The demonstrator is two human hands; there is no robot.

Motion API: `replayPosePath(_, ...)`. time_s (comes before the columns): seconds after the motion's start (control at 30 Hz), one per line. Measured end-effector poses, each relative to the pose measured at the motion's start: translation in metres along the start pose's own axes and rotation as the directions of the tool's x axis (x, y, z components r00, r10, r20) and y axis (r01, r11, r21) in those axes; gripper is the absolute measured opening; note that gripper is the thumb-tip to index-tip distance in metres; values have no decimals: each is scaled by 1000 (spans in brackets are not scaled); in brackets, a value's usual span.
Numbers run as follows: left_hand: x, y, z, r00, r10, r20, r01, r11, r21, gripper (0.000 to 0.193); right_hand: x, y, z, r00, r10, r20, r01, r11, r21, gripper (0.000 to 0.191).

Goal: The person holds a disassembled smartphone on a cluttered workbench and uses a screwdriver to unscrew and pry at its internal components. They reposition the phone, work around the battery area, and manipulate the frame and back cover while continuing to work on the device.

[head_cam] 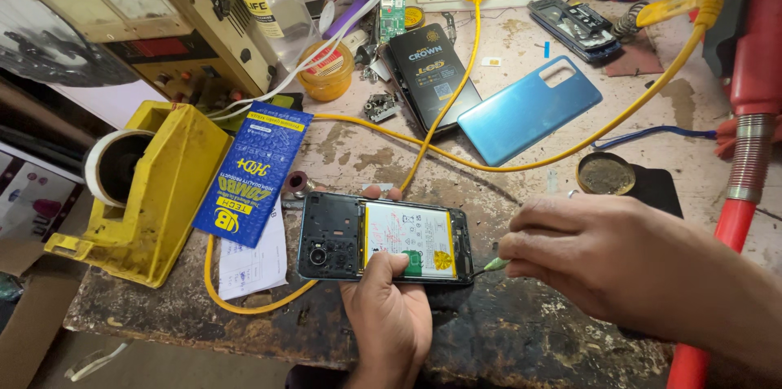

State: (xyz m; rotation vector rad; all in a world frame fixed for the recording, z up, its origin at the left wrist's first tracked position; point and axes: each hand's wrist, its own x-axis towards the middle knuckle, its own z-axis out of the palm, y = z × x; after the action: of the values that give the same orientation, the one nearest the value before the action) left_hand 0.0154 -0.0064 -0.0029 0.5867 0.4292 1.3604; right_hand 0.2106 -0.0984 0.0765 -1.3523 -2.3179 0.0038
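Left hand (pixel 389 312): clamped on opened phone (pixel 384 238) at counter (pixel 505 332) front edge.
Right hand (pixel 582 254): pinched shut on green-tipped tool (pixel 491 264) at phone's end.
Risk: tool slip could puncture exposed battery (pixel 407 240).

The surface (pixel 505 332) is a worn, stained workbench top, dark and scuffed at the near edge, paler and blotched farther back. On it lie an opened phone (pixel 383 237) with its battery exposed, a blue phone back cover (pixel 529 109), a black battery box (pixel 432 71), a blue packet (pixel 254 171) leaning on a yellow tape dispenser (pixel 142 185), a round tin (pixel 605 175), a small yellow jar (pixel 326 71), and a yellow cable (pixel 456 112) snaking across the middle.
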Motion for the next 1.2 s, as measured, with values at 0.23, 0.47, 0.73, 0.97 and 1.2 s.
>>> replayPosePath(0.23, -1, -1, 1, 1000, 0, 8, 0, 1000, 6, 79, -6, 2, 6, 994, 94, 54, -93, 995, -22, 21)
replayPosePath(0.47, 0, -4, -1, 1000, -1, -1, 1, 1000, -19, 78, -12, 5, 4, 998, -23, 59, 22, 999, 24, 27)
replayPosePath(0.73, 0, -6, -2, 1000, -15, -6, 15, 999, -31, 78, -15, 11, 7, 998, -40, 49, 39, 999, 29, 25)
replayPosePath(0.97, 0, -5, 0, 1000, -6, -26, 5, 1000, -26, 78, -13, 10, 12, 971, 172, 167, -144, 975, -167, 30)
replayPosePath(1.2, 1, -5, 0, 999, -24, -32, 23, 999, -42, 80, -12, 6, 11, 960, 199, 197, -158, 966, -203, 27)
